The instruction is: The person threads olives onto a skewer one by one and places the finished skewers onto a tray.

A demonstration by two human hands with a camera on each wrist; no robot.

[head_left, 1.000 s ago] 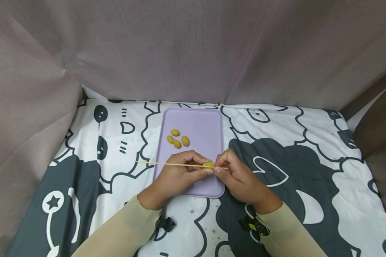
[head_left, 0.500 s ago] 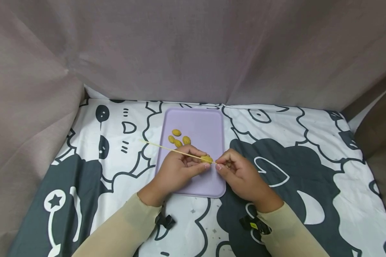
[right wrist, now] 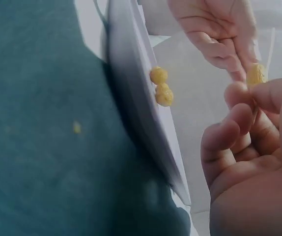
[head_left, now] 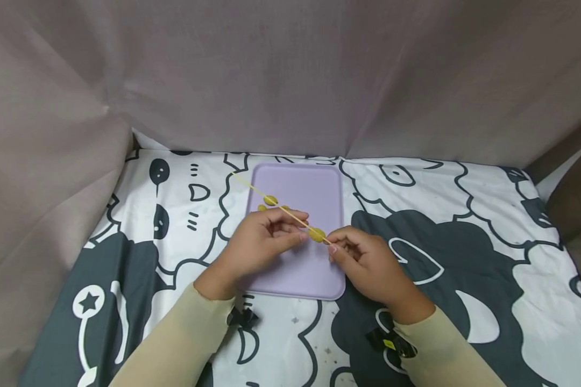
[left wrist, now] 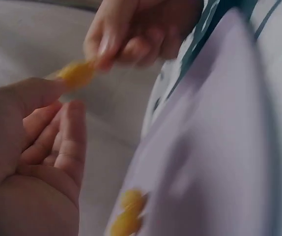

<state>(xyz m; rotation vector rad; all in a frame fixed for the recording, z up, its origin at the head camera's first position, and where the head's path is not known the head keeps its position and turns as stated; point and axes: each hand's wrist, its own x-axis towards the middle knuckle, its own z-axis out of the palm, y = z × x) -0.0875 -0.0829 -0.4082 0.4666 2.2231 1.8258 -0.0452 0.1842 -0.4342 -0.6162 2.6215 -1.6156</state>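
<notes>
My right hand (head_left: 370, 263) pinches the near end of a thin bamboo skewer (head_left: 290, 214) between thumb and forefinger. A small yellow oval fruit (head_left: 316, 234) with a wrinkled skin sits on the skewer, close to those fingertips; it also shows as a yellow fruit (right wrist: 255, 74) in the right wrist view. The skewer slants up to the far left, above the lilac tray (head_left: 295, 274). My left hand (head_left: 259, 242) is beside the fruit with loosely bent fingers, thumb and forefinger apart. Whether its fingertips touch the skewer is hard to tell.
More yellow fruits (head_left: 270, 200) lie on the tray's left part, some hidden behind the left hand. A black-and-white patterned cloth (head_left: 193, 226) lies under the tray. Grey-brown curtains (head_left: 290, 80) hang behind and at the sides.
The skewer's far end has swung up and away, from nearly level to a steep slant. My left thumb and fingers have come off the fruit, which now shows fully.
</notes>
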